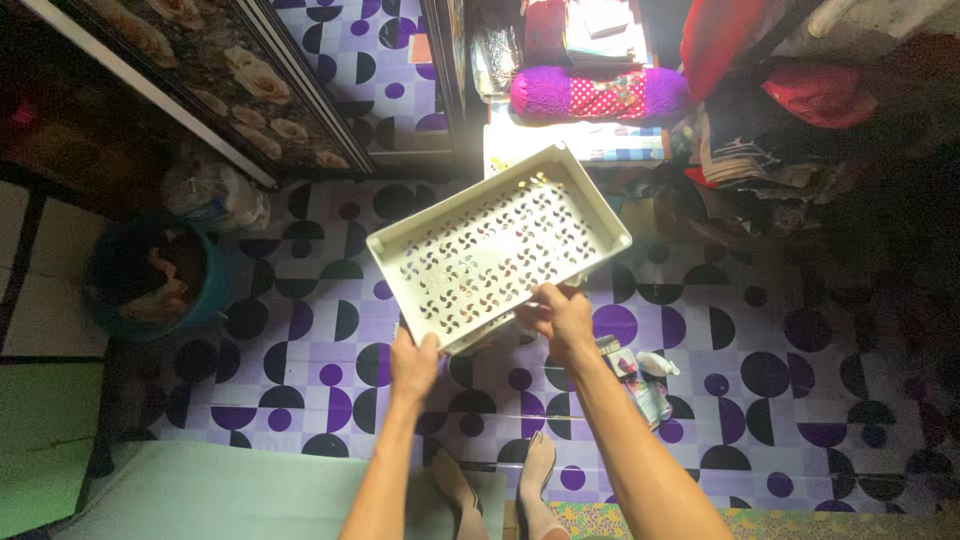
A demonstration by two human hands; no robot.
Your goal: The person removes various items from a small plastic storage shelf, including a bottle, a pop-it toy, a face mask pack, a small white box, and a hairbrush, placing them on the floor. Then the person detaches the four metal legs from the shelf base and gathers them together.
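Note:
I hold a white plastic tray with a perforated bottom out in front of me, tilted so its inside faces up. My left hand grips its near left corner. My right hand grips the near edge further right. The tray hangs above a purple, black and white patterned floor. My feet show below my arms.
A teal bucket stands at the left by a clear plastic bag. Small packets and a white item lie on the floor right of my hand. A purple bolster, piled clothes and a floral-panelled door are beyond.

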